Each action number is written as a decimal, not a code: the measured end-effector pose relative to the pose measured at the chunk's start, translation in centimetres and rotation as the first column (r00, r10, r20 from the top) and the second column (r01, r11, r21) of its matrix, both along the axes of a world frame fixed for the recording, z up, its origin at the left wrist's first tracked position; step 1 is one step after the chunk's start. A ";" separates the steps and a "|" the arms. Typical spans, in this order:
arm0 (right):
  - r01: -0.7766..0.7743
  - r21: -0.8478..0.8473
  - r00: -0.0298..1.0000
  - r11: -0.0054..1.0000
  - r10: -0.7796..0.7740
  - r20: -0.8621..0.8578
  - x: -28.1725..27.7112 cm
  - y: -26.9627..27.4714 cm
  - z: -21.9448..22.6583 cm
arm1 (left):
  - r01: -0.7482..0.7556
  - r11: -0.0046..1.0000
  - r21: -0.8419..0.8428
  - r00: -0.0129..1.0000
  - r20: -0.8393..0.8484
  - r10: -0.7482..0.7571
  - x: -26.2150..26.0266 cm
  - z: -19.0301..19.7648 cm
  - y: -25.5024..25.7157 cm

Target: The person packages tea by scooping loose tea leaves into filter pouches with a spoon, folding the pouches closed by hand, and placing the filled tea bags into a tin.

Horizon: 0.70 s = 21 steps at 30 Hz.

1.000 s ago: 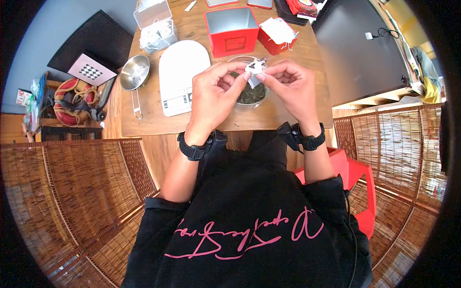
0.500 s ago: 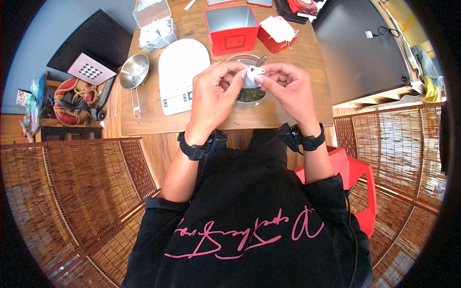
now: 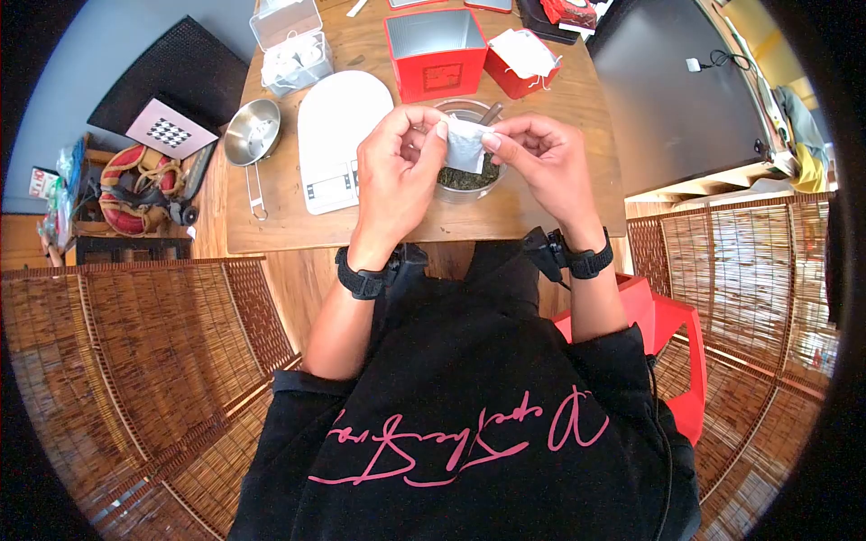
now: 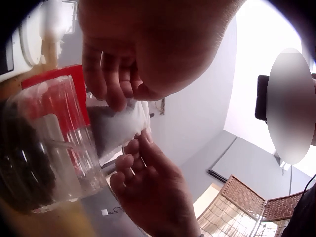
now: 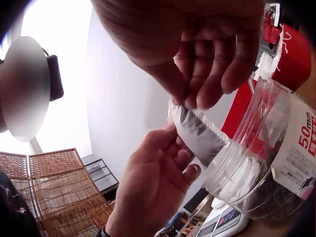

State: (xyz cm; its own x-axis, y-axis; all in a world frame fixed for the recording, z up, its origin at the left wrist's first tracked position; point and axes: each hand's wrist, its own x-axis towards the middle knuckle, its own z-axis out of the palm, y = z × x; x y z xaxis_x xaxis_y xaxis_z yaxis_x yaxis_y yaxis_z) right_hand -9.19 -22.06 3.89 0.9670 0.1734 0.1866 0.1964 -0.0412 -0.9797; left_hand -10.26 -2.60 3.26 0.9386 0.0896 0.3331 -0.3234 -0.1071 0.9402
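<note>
Above a clear jar of dried leaves, both hands hold a small white tea bag by its upper corners. My left hand pinches one corner between thumb and fingers, and my right hand pinches the opposite one. A dark fill shows through the thin cloth of the bag in the right wrist view. Out of the jar sticks a spoon handle, just behind the bag. Part of the jar's mouth is hidden by the bag and hands.
Left of the jar lies a white kitchen scale, with a steel pan beyond it. Behind stand a red tin, a smaller red box of white bags and a clear box. The wooden table's front edge is near my body.
The bag was bunched up between the fingertips, its top gathered. Now it hangs flat and spread, and my left hand has shifted slightly left, away from the right.
</note>
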 end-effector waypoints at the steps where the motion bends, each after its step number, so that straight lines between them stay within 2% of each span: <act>1: 0.000 0.000 1.000 1.000 0.000 0.000 0.0 0.0 0.0 | 0.011 0.999 -0.034 1.000 -0.023 -0.011 0.0 -0.2 0.0; 3: 0.011 0.026 1.000 1.000 -0.011 0.006 0.0 0.0 0.0 | 0.020 0.997 -0.069 0.999 -0.045 -0.023 0.0 -0.4 0.1; 4: 0.011 0.025 1.000 1.000 -0.011 0.006 -0.1 0.0 0.3 | 0.032 0.999 -0.033 0.998 -0.050 -0.034 -0.1 -0.4 0.2; 6: 0.037 -0.074 0.988 0.997 -0.025 0.150 -0.4 0.2 1.5 | 0.043 0.999 0.002 0.998 -0.056 -0.043 -0.2 -0.3 0.3; 7: 0.036 -0.074 0.988 0.997 -0.024 0.149 -0.4 0.1 1.6 | 0.048 0.998 0.040 0.999 -0.028 -0.047 -0.3 -0.1 0.2; 9: 0.003 -0.261 0.928 0.965 0.094 0.360 -0.2 -0.3 1.7 | 0.055 0.995 0.079 0.998 -0.001 -0.055 -0.4 -0.1 0.1; 15: 0.015 -0.368 0.917 0.930 0.134 0.377 -0.1 -0.5 1.7 | 0.082 0.979 0.185 0.994 0.057 -0.094 -0.5 0.4 0.2; 21: 0.017 -0.368 0.930 0.929 0.121 0.347 0.2 -0.9 1.5 | 0.097 0.949 0.301 0.988 0.084 -0.128 -0.6 0.5 0.5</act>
State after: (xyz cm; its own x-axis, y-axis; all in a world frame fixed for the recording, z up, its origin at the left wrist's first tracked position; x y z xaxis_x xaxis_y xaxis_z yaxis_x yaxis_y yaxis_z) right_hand -9.01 -22.96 5.42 0.8337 0.3429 0.4329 0.5418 -0.3561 -0.7614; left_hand -10.90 -2.11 3.80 0.8968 -0.1310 0.4227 -0.4414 -0.3319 0.8337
